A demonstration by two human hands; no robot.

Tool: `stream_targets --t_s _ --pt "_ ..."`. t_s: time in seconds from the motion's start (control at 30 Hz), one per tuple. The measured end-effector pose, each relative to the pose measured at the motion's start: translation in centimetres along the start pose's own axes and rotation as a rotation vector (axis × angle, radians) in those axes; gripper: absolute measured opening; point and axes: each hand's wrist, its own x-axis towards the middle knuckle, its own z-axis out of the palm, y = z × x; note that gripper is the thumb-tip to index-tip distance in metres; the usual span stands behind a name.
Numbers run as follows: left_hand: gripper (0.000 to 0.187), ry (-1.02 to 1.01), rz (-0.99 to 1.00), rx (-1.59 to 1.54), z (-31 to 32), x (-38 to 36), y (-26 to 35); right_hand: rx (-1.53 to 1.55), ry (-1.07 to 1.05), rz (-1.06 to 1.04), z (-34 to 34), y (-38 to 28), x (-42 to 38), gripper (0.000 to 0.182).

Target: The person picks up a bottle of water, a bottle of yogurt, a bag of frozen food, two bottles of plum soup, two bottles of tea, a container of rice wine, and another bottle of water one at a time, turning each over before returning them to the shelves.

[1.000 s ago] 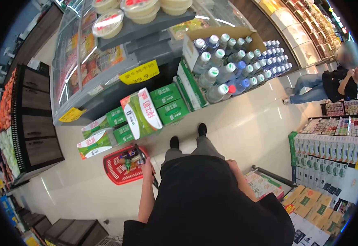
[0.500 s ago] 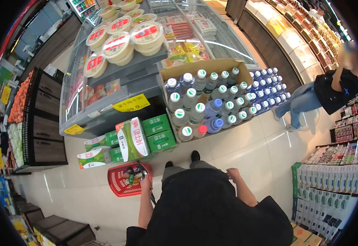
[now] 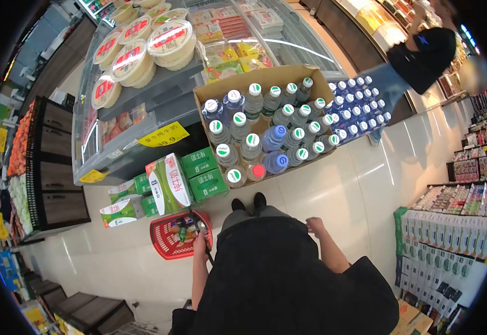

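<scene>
My left hand (image 3: pixel 200 243) is closed round the dark handle of a red shopping basket (image 3: pixel 165 247), which hangs low at my left side. Inside the basket lie several small goods, among them a green-labelled bottle (image 3: pixel 182 233); the rest are too small to name. My right hand (image 3: pixel 315 226) hangs beside my right thigh, its fingers loosely curled and apart, with nothing visible in them. Just ahead of my feet stands an open carton (image 3: pixel 221 91) full of upright capped bottles (image 3: pixel 251 146). Green and white milk cartons (image 3: pixel 168 183) are stacked at its left.
A chest freezer (image 3: pixel 305 42) with round lidded tubs (image 3: pixel 171 42) on it is ahead. Blue-wrapped bottles (image 3: pixel 358 109) stand right of the carton. Another person (image 3: pixel 422 56) is at the far right. Shelves of boxed goods (image 3: pixel 439 251) line the right; produce (image 3: pixel 21 148) is left.
I have moved slightly forward, and the bottle carton and freezer now appear nearer and further left. My feet have changed position. The other person has moved toward the back. My left hand still grips the basket.
</scene>
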Motion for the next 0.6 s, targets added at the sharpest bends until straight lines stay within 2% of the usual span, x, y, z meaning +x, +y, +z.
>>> stream_targets --t_s 0.13,0.4,0.5,0.6 --pt "0.038 -0.065 -0.010 0.081 -0.1 0.5 0.4 0.058 0.008 -0.027 1.1 -0.7 -1.4 0.023" --pt "0.043 -0.173 -0.081 -0.073 -1.6 0.1 1.5 -0.068 0.083 -0.036 2.2 1.5 -4.6 0.021" --pt "0.043 -0.160 -0.025 -0.089 -1.6 -0.3 1.4 -0.060 0.068 -0.064 2.9 1.0 -6.9 0.016" --pt "0.044 -0.141 -0.055 -0.073 -1.9 -0.3 0.8 -0.118 0.076 -0.029 2.9 1.3 -5.7 0.013"
